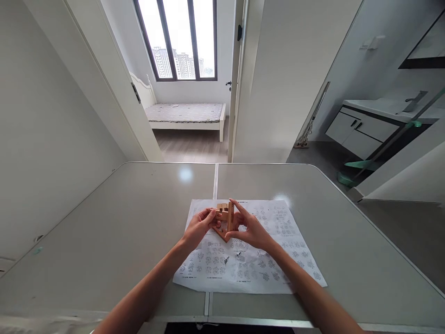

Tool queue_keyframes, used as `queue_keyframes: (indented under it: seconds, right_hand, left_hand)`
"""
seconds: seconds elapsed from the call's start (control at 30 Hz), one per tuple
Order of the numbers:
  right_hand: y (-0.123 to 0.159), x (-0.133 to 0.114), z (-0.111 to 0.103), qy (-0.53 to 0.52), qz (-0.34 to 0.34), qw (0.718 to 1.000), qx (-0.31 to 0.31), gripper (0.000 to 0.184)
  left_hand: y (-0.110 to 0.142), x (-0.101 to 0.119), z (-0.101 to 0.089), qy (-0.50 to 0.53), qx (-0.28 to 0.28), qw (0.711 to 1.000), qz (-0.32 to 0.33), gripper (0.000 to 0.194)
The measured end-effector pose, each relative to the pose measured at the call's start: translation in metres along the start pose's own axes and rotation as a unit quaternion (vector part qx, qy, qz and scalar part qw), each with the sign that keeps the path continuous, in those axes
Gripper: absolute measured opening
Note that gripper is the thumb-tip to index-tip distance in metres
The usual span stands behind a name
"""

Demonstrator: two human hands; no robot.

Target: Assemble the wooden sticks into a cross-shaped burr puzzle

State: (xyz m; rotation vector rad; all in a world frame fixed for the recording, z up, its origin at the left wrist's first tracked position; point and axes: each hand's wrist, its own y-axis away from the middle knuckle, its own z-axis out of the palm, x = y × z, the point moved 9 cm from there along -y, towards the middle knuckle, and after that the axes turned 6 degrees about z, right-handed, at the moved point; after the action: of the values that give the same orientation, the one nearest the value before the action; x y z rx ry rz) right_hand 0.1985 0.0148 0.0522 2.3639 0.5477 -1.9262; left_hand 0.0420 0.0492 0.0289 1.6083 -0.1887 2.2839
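A small wooden interlocking puzzle (225, 218) of light-brown bars is held just above a printed instruction sheet (250, 264). My left hand (200, 226) pinches the puzzle's left side with curled fingers. My right hand (251, 229) grips its right side, with the index finger stretched along an upright bar. Both hands touch the puzzle at once. The sheet lies flat on the grey folding table (104, 241) and carries many small diagrams.
The table's centre seam (215, 181) runs away from me. Beyond the far edge an open doorway shows a bed (184, 116) under a window. To the right is a bathroom vanity (368, 127), with a green mop (361, 167) leaning near it.
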Motion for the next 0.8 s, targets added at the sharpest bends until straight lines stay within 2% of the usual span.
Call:
queue_keyframes:
  seconds: [0.07, 0.33, 0.43, 0.63, 0.8]
  right_hand:
    - [0.0003, 0.0002, 0.0003, 0.001, 0.005, 1.0, -0.005, 0.104]
    - [0.0011, 0.0025, -0.0017, 0.029, 0.003, 0.999, 0.045, 0.106]
    - [0.0006, 0.0011, -0.0025, 0.033, 0.005, 0.999, 0.033, 0.107]
    - [0.0013, -0.0039, 0.0012, 0.002, 0.012, 0.999, -0.033, 0.108]
    - [0.0009, 0.0013, -0.0002, 0.017, 0.008, 1.0, 0.009, 0.108]
  left_hand:
    - [-0.0003, 0.0014, -0.0006, -0.01, -0.001, 1.0, 0.006, 0.044]
    - [-0.0003, 0.001, -0.0048, -0.013, 0.027, 0.999, 0.018, 0.044]
    - [0.0005, 0.002, -0.0049, -0.014, 0.031, 0.999, 0.017, 0.044]
    - [-0.0002, 0.0029, -0.0005, -0.035, -0.001, 0.999, 0.014, 0.047]
    - [0.0, 0.0031, -0.0041, -0.04, 0.026, 0.999, 0.026, 0.047]
